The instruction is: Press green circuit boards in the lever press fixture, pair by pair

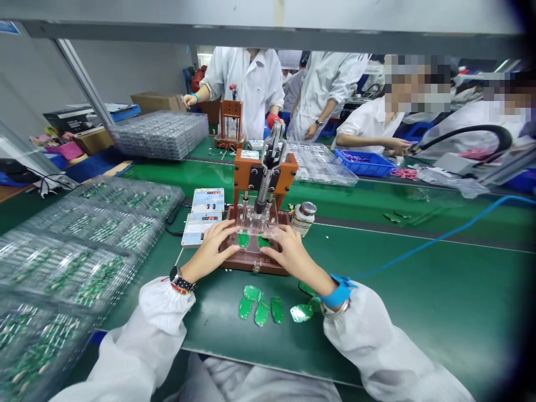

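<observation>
An orange toggle-clamp test fixture stands in front of me, its clear plate raised over a brown base. Two small green circuit boards lie side by side in it. At the left one, my left hand has thumb and index finger at the near and far edges. My right hand grips the right board likewise, its fingertips partly under the clear plate. Closer to me, several loose green boards lie on the green bench, and more rest beside my right wrist.
Stacked clear trays of boards fill the left side. Two meters with red digits stand left of the fixture, a lidded jar right of it. A blue cord crosses the right. Co-workers in white coats work across the bench.
</observation>
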`<state>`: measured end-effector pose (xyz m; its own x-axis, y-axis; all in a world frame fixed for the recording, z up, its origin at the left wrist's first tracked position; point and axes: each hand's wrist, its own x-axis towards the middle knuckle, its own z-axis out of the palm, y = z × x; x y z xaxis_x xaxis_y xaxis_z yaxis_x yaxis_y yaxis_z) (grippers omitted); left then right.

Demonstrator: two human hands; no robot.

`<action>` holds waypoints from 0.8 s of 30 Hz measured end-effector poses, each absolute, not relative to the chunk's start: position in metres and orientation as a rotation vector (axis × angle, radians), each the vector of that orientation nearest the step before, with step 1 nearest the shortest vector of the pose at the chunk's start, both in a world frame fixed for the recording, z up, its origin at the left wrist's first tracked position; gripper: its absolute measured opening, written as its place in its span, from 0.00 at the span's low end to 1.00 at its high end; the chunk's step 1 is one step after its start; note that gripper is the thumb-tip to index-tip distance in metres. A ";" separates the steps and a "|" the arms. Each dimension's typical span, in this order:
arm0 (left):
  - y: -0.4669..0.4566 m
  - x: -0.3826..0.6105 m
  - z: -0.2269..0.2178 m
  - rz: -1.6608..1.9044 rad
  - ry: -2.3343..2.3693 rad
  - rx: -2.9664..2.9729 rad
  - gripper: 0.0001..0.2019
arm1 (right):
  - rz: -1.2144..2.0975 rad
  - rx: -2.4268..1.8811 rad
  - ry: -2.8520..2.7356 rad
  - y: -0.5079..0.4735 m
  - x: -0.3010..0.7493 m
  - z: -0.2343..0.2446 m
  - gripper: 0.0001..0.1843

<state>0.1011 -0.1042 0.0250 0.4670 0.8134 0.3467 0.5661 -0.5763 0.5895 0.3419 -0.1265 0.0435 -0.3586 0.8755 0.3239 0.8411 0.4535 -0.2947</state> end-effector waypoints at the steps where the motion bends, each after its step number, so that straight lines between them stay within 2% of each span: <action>1: -0.104 0.097 0.025 0.870 1.177 2.322 0.20 | 0.097 -1.442 -2.288 -0.128 0.339 0.043 0.14; 4: -0.106 0.080 0.026 0.901 1.214 2.318 0.18 | 0.065 -1.423 -2.347 -0.133 0.333 0.043 0.12; 7: -0.110 0.061 0.028 0.935 1.258 2.327 0.18 | 0.073 -1.361 -2.436 -0.134 0.347 0.059 0.16; 10: -0.112 0.042 0.028 0.952 1.330 2.335 0.17 | 0.149 -1.283 -2.437 -0.120 0.381 0.107 0.09; 15: -0.086 0.034 0.022 0.809 1.346 2.420 0.17 | 0.274 -1.145 -1.757 -0.061 0.383 0.211 0.14; 19: -0.043 0.044 0.015 0.623 1.383 2.468 0.19 | 0.710 -1.157 -1.646 -0.016 0.327 0.254 0.18; 21: -0.024 0.048 0.012 0.558 1.398 2.470 0.20 | 0.592 -1.121 -1.739 -0.018 0.308 0.263 0.13; 23: -0.009 0.048 0.009 0.466 1.410 2.470 0.25 | 0.289 -0.930 -1.784 -0.038 0.300 0.264 0.06; 24: -0.003 0.047 0.008 0.413 1.409 2.469 0.28 | 0.143 -0.815 -1.792 -0.054 0.299 0.259 0.10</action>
